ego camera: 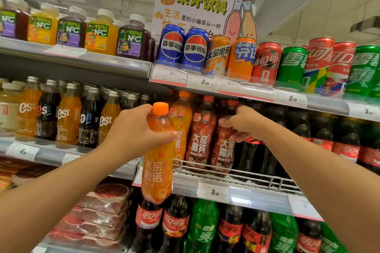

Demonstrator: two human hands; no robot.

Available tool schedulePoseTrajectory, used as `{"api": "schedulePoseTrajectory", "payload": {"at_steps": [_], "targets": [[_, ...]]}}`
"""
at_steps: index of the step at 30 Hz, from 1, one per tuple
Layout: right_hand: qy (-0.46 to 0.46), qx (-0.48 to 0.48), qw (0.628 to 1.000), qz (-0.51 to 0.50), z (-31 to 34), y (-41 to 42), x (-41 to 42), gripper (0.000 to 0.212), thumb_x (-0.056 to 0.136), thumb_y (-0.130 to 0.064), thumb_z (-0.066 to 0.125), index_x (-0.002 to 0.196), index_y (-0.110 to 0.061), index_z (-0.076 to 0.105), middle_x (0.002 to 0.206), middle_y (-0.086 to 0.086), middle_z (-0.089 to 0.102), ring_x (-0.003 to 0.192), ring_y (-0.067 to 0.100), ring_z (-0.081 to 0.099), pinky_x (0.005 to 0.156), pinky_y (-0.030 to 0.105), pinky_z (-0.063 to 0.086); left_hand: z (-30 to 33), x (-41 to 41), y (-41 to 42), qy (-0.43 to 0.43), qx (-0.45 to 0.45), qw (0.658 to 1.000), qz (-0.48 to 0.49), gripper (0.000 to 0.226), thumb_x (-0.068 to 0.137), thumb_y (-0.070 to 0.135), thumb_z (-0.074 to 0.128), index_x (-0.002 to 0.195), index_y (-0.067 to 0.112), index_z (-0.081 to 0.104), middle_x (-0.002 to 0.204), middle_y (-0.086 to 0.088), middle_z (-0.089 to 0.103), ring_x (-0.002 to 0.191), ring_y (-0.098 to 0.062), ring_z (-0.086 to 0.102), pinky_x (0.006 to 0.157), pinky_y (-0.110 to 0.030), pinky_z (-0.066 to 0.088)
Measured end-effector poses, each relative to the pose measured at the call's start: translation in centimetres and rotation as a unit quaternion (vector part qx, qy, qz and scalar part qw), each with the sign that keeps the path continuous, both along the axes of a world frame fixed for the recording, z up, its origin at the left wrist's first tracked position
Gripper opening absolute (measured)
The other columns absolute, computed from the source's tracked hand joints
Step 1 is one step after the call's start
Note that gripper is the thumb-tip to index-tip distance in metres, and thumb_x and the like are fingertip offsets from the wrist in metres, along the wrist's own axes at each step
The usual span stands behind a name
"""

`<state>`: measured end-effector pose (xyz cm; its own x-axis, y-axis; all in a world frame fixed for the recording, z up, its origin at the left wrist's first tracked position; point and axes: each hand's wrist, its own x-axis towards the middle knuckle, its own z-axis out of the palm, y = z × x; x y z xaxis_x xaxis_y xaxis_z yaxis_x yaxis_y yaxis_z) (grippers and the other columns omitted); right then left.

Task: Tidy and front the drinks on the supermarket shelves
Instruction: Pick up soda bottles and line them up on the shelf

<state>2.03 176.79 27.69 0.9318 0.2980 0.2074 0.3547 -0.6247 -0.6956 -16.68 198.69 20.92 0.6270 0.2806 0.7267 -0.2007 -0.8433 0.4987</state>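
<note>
- The left hand (131,129) grips an orange soda bottle (157,158) by its neck, held upright in front of the middle shelf (242,192).
- The right hand (244,123) grasps a red-brown bottle (223,150) standing on that shelf, beside a matching bottle (200,135).

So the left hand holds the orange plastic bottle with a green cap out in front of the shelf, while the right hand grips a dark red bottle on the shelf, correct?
Not quite: the head view shows the orange plastic bottle has an orange cap, not green. The rest stands: the left hand holds it off the shelf, and the right hand grips a dark red bottle.
</note>
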Motion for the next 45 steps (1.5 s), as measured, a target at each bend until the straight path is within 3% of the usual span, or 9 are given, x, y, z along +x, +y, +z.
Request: {"api": "schedulePoseTrajectory", "payload": {"at_steps": [9, 13, 18, 23, 28, 33, 36, 39, 45], "targets": [[-0.076, -0.061, 0.994, -0.040, -1.2, 0.2, -1.0, 0.042, 0.087, -0.044, 0.068, 0.103, -0.007, 0.054, 0.084, 0.011, 0.070, 0.069, 0.025, 0.071, 0.060, 0.040, 0.061, 0.4, 0.1, -0.1, 0.016, 0.002, 1.000, 0.008, 0.044, 0.061, 0.060, 0.076, 0.088, 0.031, 0.057, 0.076, 0.015, 0.062, 0.069, -0.003, 0.060, 0.056, -0.018, 0.046], [-0.345, -0.077, 0.935, -0.002, -3.9, 0.5, -5.2, 0.067, 0.085, -0.056, 0.060, 0.139, -0.023, 0.039, 0.135, -0.002, 0.052, 0.106, 0.017, 0.060, 0.084, 0.029, 0.048, 0.7, 0.1, -0.3, 0.018, -0.003, 0.999, 0.029, 0.042, 0.060, 0.060, 0.079, 0.079, 0.030, 0.057, 0.072, 0.013, 0.062, 0.067, -0.004, 0.060, 0.054, -0.020, 0.045], [-0.118, -0.011, 0.960, 0.254, -7.3, 4.7, -12.9, 0.096, 0.054, -0.076, 0.069, 0.135, -0.055, 0.021, 0.111, -0.046, 0.045, 0.097, -0.007, 0.060, 0.069, 0.012, 0.050, 1.3, 0.0, -1.4, 0.018, -0.010, 0.999, 0.038, 0.038, 0.058, 0.058, 0.079, 0.071, 0.030, 0.058, 0.064, 0.012, 0.063, 0.059, -0.001, 0.060, 0.051, -0.020, 0.045], [-0.070, 0.135, 0.956, 0.251, -8.4, 7.8, -14.1, 0.089, 0.045, -0.063, 0.083, 0.116, -0.052, 0.030, 0.105, -0.021, 0.063, 0.091, 0.001, 0.066, 0.076, 0.032, 0.060, 1.2, -0.6, -1.2, -0.004, -0.030, 0.998, 0.059, 0.040, 0.057, 0.059, 0.080, 0.075, 0.031, 0.057, 0.072, 0.012, 0.060, 0.067, -0.003, 0.058, 0.058, -0.026, 0.050], [-0.120, 0.150, 0.953, 0.234, -9.1, 9.4, -14.9, 0.072, 0.046, -0.057, 0.084, 0.107, -0.050, 0.047, 0.097, -0.026, 0.066, 0.081, -0.003, 0.067, 0.062, 0.025, 0.058, 0.7, -2.5, 0.4, 0.022, -0.002, 1.000, 0.013, 0.042, 0.059, 0.065, 0.074, 0.081, 0.035, 0.055, 0.078, 0.016, 0.061, 0.071, 0.000, 0.058, 0.059, -0.020, 0.050], [-0.143, 0.110, 0.953, 0.241, -7.4, 9.7, -14.5, 0.076, 0.048, -0.056, 0.083, 0.114, -0.045, 0.047, 0.097, -0.013, 0.068, 0.081, 0.005, 0.069, 0.062, 0.028, 0.057, -1.3, -4.2, 5.8, -0.052, -0.160, 0.983, -0.072, 0.047, 0.080, 0.063, 0.054, 0.116, 0.033, 0.059, 0.094, 0.015, 0.069, 0.069, -0.006, 0.067, 0.052, -0.021, 0.050], [-0.167, 0.124, 0.949, 0.237, -5.0, 9.7, -14.2, 0.080, 0.049, -0.055, 0.084, 0.118, -0.045, 0.045, 0.104, -0.015, 0.065, 0.090, 0.004, 0.067, 0.076, 0.034, 0.060, -5.2, -3.2, 9.0, 0.028, -0.029, 0.998, 0.054, 0.039, 0.094, 0.046, 0.049, 0.124, 0.025, 0.058, 0.106, 0.015, 0.065, 0.094, -0.004, 0.061, 0.075, -0.025, 0.051], [-0.213, 0.137, 0.937, 0.241, -3.1, 10.3, -14.2, 0.073, 0.054, -0.052, 0.086, 0.114, -0.051, 0.044, 0.106, -0.014, 0.064, 0.091, 0.008, 0.066, 0.073, 0.034, 0.059, -9.5, -1.7, 10.7, 0.163, 0.156, 0.968, 0.113, 0.058, 0.096, 0.046, 0.044, 0.148, 0.022, 0.035, 0.151, 0.002, 0.038, 0.138, -0.017, 0.034, 0.110, -0.034, 0.035], [-0.294, 0.140, 0.921, 0.216, -2.7, 12.8, -13.7, 0.065, 0.062, -0.045, 0.086, 0.107, -0.061, 0.041, 0.109, -0.022, 0.060, 0.098, 0.002, 0.061, 0.077, 0.029, 0.055, -12.9, -0.3, 11.5, 0.283, 0.247, 0.919, 0.123, 0.084, 0.094, 0.045, 0.043, 0.153, 0.019, -0.011, 0.161, -0.005, -0.016, 0.148, -0.024, -0.013, 0.118, -0.044, 0.000]]}}
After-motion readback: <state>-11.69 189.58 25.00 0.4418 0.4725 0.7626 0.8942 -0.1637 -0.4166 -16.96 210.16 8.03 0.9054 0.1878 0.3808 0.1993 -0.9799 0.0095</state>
